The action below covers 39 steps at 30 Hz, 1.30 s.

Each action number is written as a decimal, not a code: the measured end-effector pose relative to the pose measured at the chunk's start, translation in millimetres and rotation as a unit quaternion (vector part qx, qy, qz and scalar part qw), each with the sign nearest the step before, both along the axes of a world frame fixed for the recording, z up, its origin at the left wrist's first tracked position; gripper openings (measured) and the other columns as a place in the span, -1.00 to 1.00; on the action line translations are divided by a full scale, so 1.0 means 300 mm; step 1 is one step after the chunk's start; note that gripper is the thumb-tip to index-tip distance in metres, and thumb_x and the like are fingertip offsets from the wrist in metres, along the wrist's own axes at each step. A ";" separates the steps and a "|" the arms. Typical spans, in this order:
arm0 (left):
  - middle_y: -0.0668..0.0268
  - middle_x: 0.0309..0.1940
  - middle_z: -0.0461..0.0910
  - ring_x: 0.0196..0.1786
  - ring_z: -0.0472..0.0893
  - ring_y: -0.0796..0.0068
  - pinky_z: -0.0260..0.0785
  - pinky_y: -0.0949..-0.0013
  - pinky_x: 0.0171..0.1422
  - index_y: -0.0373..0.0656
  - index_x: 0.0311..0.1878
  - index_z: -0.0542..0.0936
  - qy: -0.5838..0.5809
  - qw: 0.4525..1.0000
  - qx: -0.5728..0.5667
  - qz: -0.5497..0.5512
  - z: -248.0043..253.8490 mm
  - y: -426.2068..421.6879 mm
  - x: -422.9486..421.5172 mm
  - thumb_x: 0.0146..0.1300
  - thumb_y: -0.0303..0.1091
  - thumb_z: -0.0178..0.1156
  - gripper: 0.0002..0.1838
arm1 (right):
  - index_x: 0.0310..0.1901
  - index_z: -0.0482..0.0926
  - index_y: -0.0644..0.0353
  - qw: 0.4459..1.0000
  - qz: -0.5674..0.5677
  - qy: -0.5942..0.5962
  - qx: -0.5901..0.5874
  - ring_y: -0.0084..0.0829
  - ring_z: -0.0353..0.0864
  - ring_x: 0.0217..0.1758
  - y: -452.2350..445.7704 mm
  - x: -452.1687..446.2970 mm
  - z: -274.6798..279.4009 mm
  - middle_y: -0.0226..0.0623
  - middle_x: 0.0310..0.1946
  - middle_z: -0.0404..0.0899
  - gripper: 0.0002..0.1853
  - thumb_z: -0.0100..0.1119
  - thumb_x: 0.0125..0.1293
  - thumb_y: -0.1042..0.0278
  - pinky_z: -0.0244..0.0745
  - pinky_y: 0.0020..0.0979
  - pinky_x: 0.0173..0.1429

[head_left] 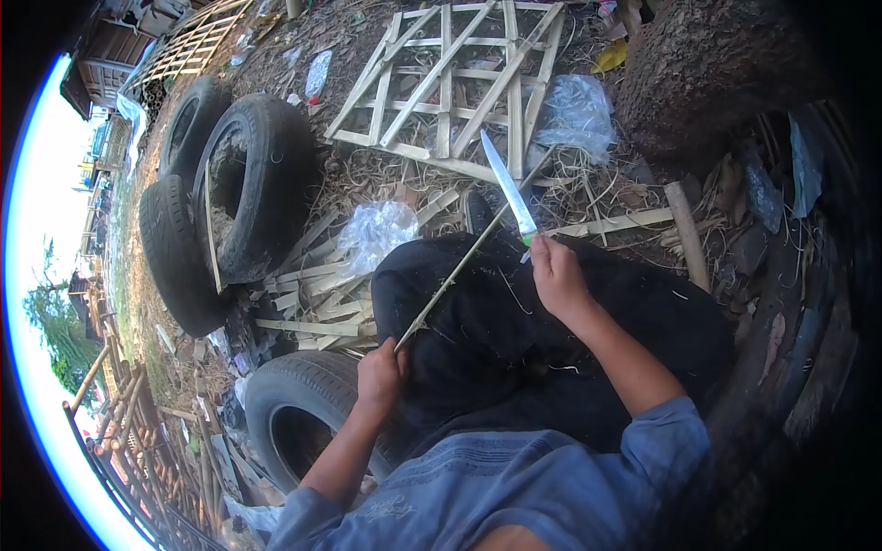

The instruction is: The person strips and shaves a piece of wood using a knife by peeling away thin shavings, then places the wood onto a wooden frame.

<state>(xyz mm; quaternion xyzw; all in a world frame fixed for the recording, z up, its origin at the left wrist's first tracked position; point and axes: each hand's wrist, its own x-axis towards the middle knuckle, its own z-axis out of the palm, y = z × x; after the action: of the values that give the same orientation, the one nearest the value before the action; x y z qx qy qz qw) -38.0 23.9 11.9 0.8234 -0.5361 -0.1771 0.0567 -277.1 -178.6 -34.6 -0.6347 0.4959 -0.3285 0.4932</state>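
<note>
Your right hand [559, 278] has fingers curled round 1 knife [510, 184], pointing beyond them; your left hand [380, 375] has fingers clenching 1 stick [454, 277].

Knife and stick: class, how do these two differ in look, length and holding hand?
The knife has a bright, silvery blade; the stick is dull and brownish. The knife looks shorter, the stick longer. The right hand holds the knife, the left hand the stick. Both are slender.
</note>
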 end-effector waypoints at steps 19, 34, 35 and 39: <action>-0.09 -0.61 0.50 -0.46 0.54 -0.19 0.34 -0.10 -0.36 -0.22 -0.43 0.46 -0.014 0.999 -0.040 -0.010 -0.017 -0.015 0.007 0.31 -0.24 0.13 -0.73 | -0.39 0.48 0.32 0.998 0.049 -0.033 0.038 -0.24 0.42 -0.64 -0.094 -0.063 0.007 -0.13 -0.69 0.40 -0.53 -0.15 0.51 0.06 0.32 -0.25 -0.44; -0.11 -0.59 0.51 -0.42 0.55 -0.19 0.35 -0.09 -0.33 -0.23 -0.43 0.48 0.016 0.999 -0.024 0.023 -0.009 -0.030 -0.005 0.30 -0.23 0.14 -0.72 | -0.32 0.56 0.33 0.999 0.014 -0.007 0.049 -0.14 0.48 -0.59 -0.123 -0.055 0.021 -0.06 -0.65 0.45 -0.57 -0.11 0.50 0.11 0.32 -0.28 -0.45; -0.11 -0.59 0.51 -0.42 0.55 -0.19 0.35 -0.09 -0.33 -0.24 -0.43 0.48 0.014 0.999 -0.017 0.025 -0.003 -0.031 -0.008 0.30 -0.23 0.15 -0.72 | -0.32 0.56 0.33 0.998 0.028 0.038 0.044 -0.08 0.51 -0.57 -0.099 -0.040 0.024 -0.04 -0.64 0.48 -0.57 -0.12 0.50 0.11 0.34 -0.25 -0.43; -0.11 -0.59 0.51 -0.42 0.55 -0.19 0.35 -0.09 -0.33 -0.23 -0.44 0.47 0.005 1.000 -0.011 0.024 -0.007 -0.027 -0.001 0.30 -0.22 0.14 -0.72 | -0.34 0.52 0.23 0.954 0.263 0.137 -0.053 0.12 0.61 -0.41 0.186 0.083 0.100 0.04 -0.60 0.57 -0.64 -0.03 0.44 0.09 0.52 0.01 -0.32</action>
<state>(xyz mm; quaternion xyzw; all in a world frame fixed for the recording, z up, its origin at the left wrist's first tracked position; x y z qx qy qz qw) -38.3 15.7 9.7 0.8343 -0.5183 -0.1734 0.0726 -252.0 -123.0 -4.6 -0.8066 0.3563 -0.1232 0.4553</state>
